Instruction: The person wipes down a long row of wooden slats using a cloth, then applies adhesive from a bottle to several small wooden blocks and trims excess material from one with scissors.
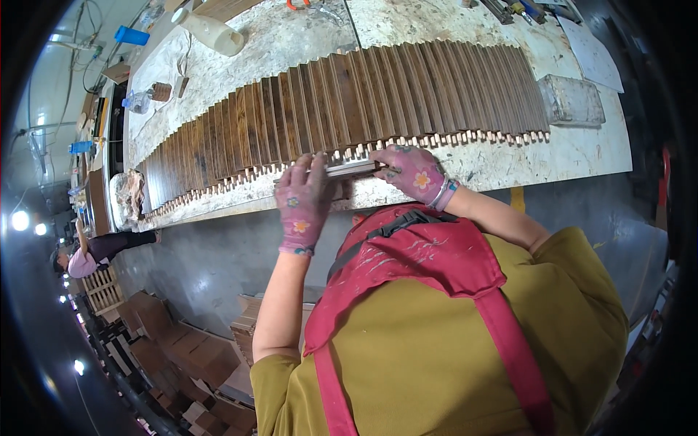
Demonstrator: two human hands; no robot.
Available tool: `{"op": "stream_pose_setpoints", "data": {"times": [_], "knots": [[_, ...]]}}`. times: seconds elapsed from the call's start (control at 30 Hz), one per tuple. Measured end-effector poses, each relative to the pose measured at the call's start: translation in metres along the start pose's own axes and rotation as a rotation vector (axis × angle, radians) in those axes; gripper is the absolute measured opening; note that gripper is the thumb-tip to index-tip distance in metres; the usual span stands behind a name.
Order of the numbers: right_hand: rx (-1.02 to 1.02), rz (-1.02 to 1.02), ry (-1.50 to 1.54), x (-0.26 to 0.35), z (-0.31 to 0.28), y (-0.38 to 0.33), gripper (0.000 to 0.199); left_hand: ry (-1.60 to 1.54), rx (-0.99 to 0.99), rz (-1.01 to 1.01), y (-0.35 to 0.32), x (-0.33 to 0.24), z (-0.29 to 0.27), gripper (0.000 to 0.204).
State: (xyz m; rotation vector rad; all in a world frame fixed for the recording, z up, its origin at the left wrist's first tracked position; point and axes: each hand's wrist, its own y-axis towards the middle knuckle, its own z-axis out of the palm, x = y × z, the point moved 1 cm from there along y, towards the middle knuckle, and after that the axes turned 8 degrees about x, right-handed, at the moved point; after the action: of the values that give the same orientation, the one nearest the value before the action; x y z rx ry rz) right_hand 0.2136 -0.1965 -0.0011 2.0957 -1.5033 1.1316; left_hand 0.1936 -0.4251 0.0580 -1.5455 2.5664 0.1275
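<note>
Nearest the lower edge of the frame, the person's red apron [436,269] and mustard shirt fill the view, with both forearms rising toward the middle. The left hand [304,200] and the right hand [413,173], both in pink flowered gloves, hold a narrow wooden strip [351,168] between them at the near edge of the table [582,156], just below centre-top. Each grip is closed on one end of the strip, fingers curled over the top face.

The strip looks light, stiff and dry; held by its two ends it should stay level, though the thin section could snap if bent or twisted, and gloves dull the feel of its edges.

Just beyond, a long fan of dark wooden slats [349,109] lies side by side across the table. Farther, at upper left, lies a white plastic bottle [214,33].
</note>
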Motion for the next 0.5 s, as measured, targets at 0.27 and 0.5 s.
{"op": "stream_pose_setpoints", "data": {"times": [0.27,0.5], "knots": [[-0.086,-0.206,0.192,0.037,-0.047,0.003,0.035,-0.409,0.194,-0.172,-0.025,0.022,-0.027,0.04],[0.171,-0.218,0.554,0.063,-0.066,0.024,0.038,-1.263,0.241,-0.556,-0.053,0.002,-0.039,0.028]]}}
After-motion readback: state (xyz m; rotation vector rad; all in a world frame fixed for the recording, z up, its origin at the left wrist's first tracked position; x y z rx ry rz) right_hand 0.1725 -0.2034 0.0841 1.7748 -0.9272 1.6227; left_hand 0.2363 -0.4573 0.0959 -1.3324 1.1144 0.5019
